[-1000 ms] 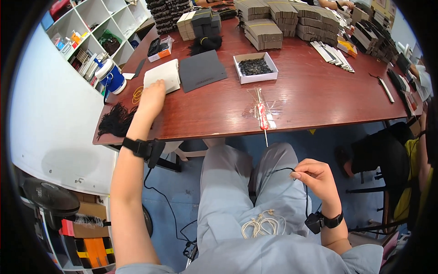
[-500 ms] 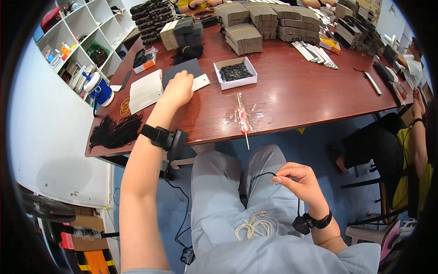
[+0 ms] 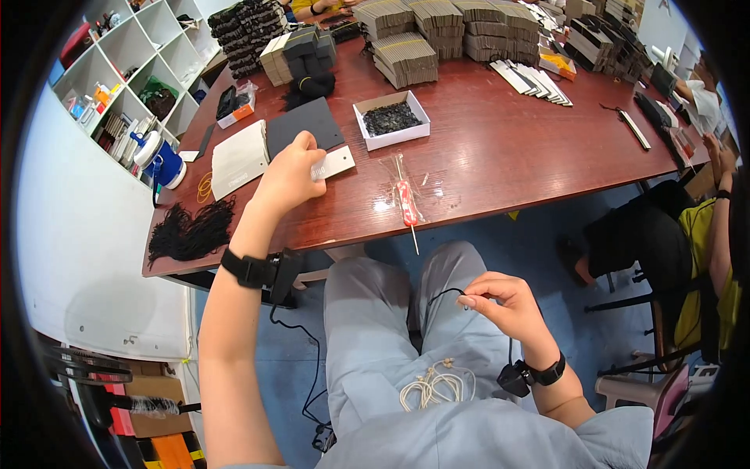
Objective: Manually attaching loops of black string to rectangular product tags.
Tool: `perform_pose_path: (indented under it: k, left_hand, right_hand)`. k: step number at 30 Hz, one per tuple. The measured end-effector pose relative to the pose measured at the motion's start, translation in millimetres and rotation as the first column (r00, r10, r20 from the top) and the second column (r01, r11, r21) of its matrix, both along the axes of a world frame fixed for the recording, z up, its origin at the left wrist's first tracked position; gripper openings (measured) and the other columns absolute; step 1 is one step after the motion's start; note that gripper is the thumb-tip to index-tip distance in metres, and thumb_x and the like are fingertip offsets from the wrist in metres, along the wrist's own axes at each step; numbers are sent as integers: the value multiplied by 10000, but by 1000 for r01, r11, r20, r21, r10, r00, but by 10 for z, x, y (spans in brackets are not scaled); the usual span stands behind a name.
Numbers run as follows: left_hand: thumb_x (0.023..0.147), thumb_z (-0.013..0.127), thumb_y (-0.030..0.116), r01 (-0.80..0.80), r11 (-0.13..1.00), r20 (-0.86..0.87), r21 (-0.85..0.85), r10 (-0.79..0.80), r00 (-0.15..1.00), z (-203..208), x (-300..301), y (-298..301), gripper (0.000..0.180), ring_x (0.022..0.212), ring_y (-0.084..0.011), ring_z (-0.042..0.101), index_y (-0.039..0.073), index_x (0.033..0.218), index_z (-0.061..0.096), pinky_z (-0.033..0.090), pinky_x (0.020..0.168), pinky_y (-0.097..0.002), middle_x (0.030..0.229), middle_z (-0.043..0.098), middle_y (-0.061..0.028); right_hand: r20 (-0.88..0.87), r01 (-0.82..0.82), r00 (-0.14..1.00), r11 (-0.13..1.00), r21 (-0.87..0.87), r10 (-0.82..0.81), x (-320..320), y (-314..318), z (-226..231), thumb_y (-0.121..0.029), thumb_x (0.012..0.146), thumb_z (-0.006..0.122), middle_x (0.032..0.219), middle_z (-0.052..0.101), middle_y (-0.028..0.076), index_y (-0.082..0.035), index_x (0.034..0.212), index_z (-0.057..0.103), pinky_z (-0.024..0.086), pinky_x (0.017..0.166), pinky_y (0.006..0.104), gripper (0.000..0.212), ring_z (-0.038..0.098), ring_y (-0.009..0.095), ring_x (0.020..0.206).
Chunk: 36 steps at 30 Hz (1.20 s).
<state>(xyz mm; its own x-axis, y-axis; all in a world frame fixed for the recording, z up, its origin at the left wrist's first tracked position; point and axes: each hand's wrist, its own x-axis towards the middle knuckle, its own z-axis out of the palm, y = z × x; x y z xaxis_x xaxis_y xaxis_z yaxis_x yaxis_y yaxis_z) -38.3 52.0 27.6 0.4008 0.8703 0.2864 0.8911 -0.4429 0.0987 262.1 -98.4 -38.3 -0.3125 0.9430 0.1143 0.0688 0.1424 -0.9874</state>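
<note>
My left hand (image 3: 291, 173) reaches over the red-brown table (image 3: 484, 156) and pinches a small white card (image 3: 334, 162) by its left end. Beside that card lie a dark grey sheet (image 3: 303, 125) and a stack of white cards (image 3: 238, 159). My right hand (image 3: 502, 300) is low over my lap, fingers closed on a thin black cord (image 3: 439, 297) that loops down toward my knee. A bundle of pale cords (image 3: 433, 384) rests on my lap.
A white box of black bits (image 3: 391, 119) and a red-handled awl (image 3: 405, 206) in clear wrap sit mid-table. Black tassels (image 3: 187, 234) lie at the near left corner. Stacks of brown cards (image 3: 437, 31) fill the far side. Another person (image 3: 703, 227) sits at right.
My left hand has moved from the white card stack to the right and taken hold of a single white card. My right hand stays low with the black cord.
</note>
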Motion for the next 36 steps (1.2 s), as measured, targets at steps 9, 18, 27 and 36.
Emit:
perform_pose_path:
  k: [9, 18, 27, 36]
  left_hand:
    - [549, 634, 23, 87, 980, 436, 181, -159, 886, -356, 650, -1034, 372, 764, -231, 539, -4, 910, 545, 444, 684, -291, 880, 493, -108]
    - [537, 617, 26, 91, 994, 602, 58, -107, 791, -1072, 683, -1399, 385, 786, -232, 534, -15, 908, 524, 430, 700, -282, 875, 529, -123]
    - [632, 554, 97, -27, 914, 416, -405, 211, 884, -1808, 479, -1277, 171, 748, -301, 523, 29, 781, 505, 416, 631, -369, 833, 513, -141]
    - [661, 517, 97, 492, 775, -248, -395, -606, 756, -2149, 853, -1066, 92, 753, -195, 523, 65, 721, 578, 466, 627, -280, 814, 570, -39]
  right_hand:
    - [-83, 41, 995, 994, -106, -50, -157, 143, -74, -87, 751, 596, 753, 580, 38, 16, 810, 612, 425, 608, 201, 120, 525, 80, 672]
    - [-119, 180, 965, 919, -352, -234, -68, 277, -770, -128, 777, 573, 770, 614, 39, 15, 836, 615, 440, 641, 214, 160, 547, 81, 705]
    - [-128, 294, 932, 913, -283, -340, 162, 174, -517, -132, 769, 589, 730, 599, 33, 1, 815, 618, 422, 604, 190, 143, 517, 61, 647]
    - [-142, 267, 941, 931, -249, -308, 113, 122, -513, -136, 770, 588, 711, 588, 23, 6, 813, 616, 417, 588, 188, 151, 506, 56, 636]
